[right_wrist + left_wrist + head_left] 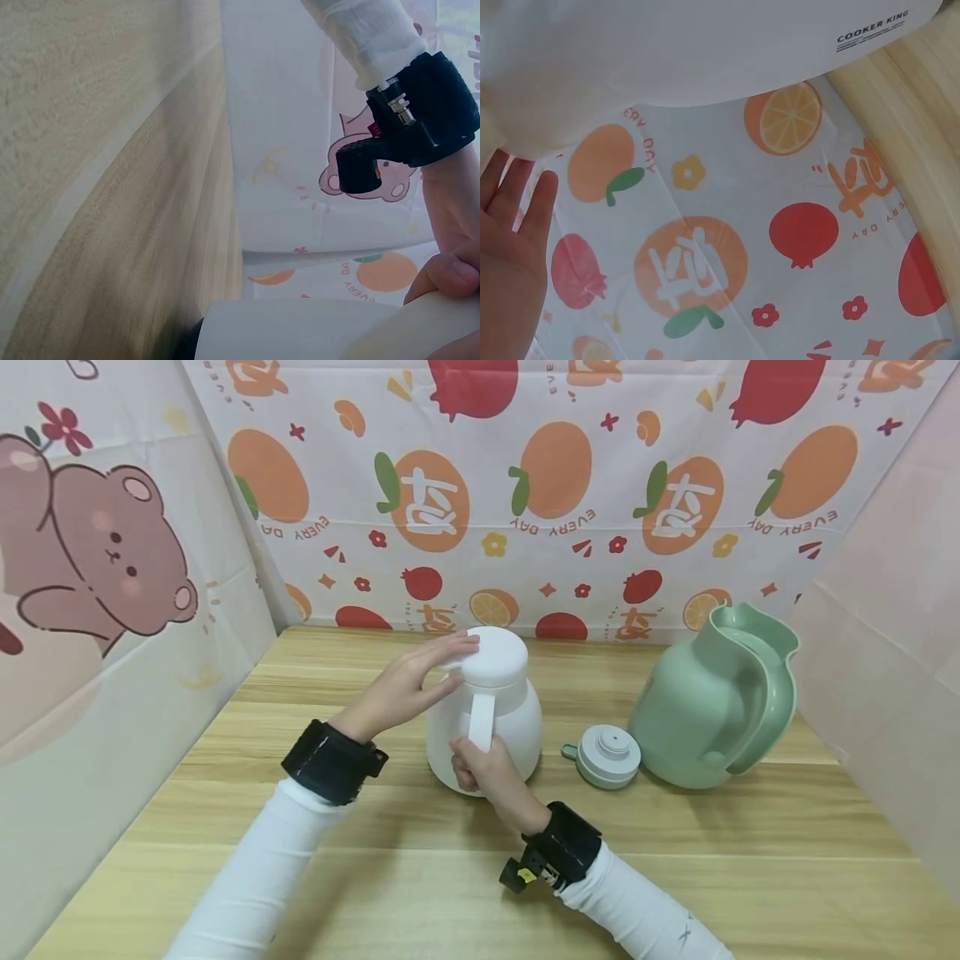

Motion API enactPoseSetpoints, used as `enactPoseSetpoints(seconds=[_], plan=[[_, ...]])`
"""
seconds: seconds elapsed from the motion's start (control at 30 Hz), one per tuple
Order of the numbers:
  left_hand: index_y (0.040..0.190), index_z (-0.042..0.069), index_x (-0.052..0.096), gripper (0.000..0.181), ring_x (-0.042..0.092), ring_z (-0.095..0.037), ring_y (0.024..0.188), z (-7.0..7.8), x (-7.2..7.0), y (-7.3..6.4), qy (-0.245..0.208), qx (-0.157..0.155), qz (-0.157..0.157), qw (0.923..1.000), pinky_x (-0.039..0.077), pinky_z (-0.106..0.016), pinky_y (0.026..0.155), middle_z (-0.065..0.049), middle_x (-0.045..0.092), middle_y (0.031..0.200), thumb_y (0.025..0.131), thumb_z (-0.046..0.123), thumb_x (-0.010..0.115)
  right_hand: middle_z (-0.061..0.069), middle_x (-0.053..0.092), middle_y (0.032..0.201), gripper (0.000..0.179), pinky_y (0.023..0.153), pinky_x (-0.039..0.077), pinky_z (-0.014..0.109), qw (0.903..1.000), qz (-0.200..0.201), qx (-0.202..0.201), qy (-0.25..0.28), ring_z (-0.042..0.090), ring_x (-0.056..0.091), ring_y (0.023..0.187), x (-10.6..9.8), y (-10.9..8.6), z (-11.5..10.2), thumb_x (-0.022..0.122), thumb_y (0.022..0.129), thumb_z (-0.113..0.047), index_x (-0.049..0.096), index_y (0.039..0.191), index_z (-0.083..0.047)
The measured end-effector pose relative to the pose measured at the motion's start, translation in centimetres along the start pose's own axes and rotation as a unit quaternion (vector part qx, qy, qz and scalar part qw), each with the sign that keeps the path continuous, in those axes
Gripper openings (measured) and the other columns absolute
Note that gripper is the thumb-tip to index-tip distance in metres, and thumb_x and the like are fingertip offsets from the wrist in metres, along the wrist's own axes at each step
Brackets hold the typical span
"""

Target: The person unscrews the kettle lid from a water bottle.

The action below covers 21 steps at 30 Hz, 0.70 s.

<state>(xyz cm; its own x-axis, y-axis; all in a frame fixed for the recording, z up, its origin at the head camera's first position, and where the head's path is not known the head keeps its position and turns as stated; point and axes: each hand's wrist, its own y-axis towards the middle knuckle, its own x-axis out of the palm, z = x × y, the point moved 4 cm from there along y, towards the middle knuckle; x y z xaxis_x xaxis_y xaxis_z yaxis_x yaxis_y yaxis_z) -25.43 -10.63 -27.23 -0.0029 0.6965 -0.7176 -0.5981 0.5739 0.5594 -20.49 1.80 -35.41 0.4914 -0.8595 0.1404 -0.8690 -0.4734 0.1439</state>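
Note:
A white thermos jug (525, 727) stands upright on the wooden table, its white lid (498, 656) on top and its handle towards me. My right hand (487, 772) grips the lower part of that handle, thumb and fingers curled round it. Fingers fairly straight, my left hand (408, 685) rests against the left side of the lid. In the left wrist view the jug body (705, 45) shows the print "COOKER KING", and the left fingertips (547, 184) are at its edge. The right wrist view has the right thumb (454, 276) over the white handle.
Right of the jug, a green and grey stopper (609, 756) lies on the table (420, 893). Beside it stands a green pitcher (686, 718) with its top uncovered and its handle to the right. Fruit-printed cloth (495, 552) hangs behind, and cloth panels close off both sides.

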Motion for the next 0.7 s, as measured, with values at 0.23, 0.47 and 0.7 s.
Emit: enactPoseSetpoints(seconds=[0.23,0.47,0.7], plan=[[0.12,0.005,0.058,0.043,0.042,-0.023,0.121,0.2,0.1,0.3,0.033,0.035,0.045,0.9979,0.034,-0.041,0.098,-0.008,0.054,0.125,0.079,0.009,0.072,0.0,0.027,0.049,0.038,0.046,0.021,0.023,0.9998,0.008,-0.014,0.011,0.011,0.025,0.045,-0.2,0.2,0.7,0.045,0.092,-0.017,0.032,0.058,-0.007],[0.107,0.005,0.064,0.038,0.045,-0.025,0.106,0.9,0.7,1.0,0.079,0.052,0.099,0.9905,0.038,-0.038,0.089,-0.01,0.057,0.112,0.073,0.012,0.079,-0.001,0.026,0.049,0.04,0.046,0.02,0.023,0.9998,0.0,-0.017,0.013,0.011,0.024,0.044,-0.2,0.2,0.6,0.044,0.093,-0.013,0.03,0.056,-0.007],[0.1,0.006,0.064,0.035,0.042,-0.027,0.095,1.4,1.4,1.7,0.134,0.052,0.114,0.983,0.039,-0.037,0.078,-0.012,0.054,0.103,0.07,0.017,0.081,-0.001,0.026,0.049,0.04,0.045,0.019,0.023,0.9995,0.003,-0.028,0.016,0.011,0.024,0.044,-0.2,0.2,0.7,0.046,0.091,-0.016,0.029,0.056,-0.006]])
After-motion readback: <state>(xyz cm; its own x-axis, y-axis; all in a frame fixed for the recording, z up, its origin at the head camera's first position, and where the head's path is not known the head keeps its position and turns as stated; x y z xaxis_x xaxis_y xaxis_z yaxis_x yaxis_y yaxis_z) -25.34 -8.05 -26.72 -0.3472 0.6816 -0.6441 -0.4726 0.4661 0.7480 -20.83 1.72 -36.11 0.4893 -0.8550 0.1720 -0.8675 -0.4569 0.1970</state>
